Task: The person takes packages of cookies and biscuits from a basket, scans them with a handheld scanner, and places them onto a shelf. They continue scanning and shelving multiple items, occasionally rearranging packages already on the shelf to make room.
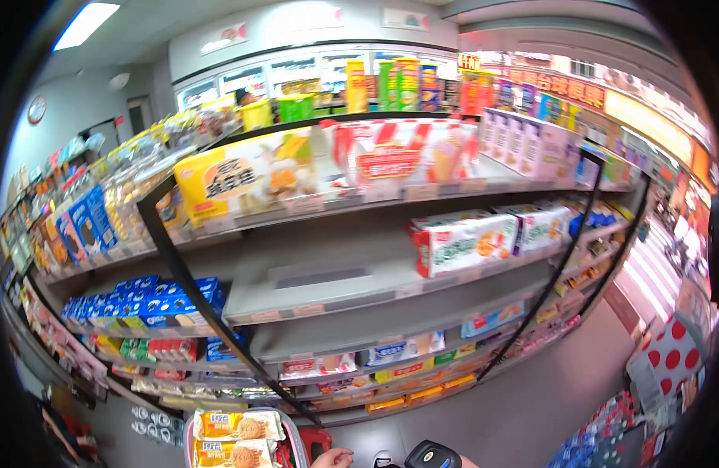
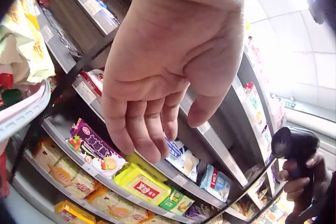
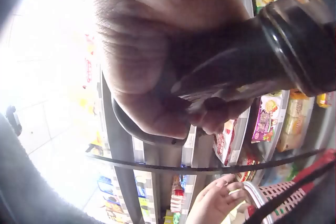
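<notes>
The left hand [image 2: 168,71] is held in a released state; its fingers are slightly bent and the palm is seen in the left wrist view. By the right hand [image 3: 136,71], a black handheld device [image 3: 231,61] is grasped, with the fingers curled around its handle. In the head view, the left hand is placed between this device and a shopping basket [image 2: 31,106], near to both.

In the basket, yellow and white biscuit packs [image 1: 235,426] are laid one beside another, with the printed biscuits facing upward. Beyond the fingers of the left hand, a purple package [image 2: 92,148] and a yellow package [image 2: 142,183] are seen on the low shelves.

Farther, a grey shelf rack [image 1: 313,249] is seen. On its top level, a yellow box [image 1: 250,175], a red and white striped package [image 1: 406,152] and light purple cartons [image 1: 527,144] are arranged in a row. Below them, at the right, white boxes with a red end [image 1: 469,238] are placed, and at the left, blue boxes [image 1: 176,304] are stacked.
</notes>
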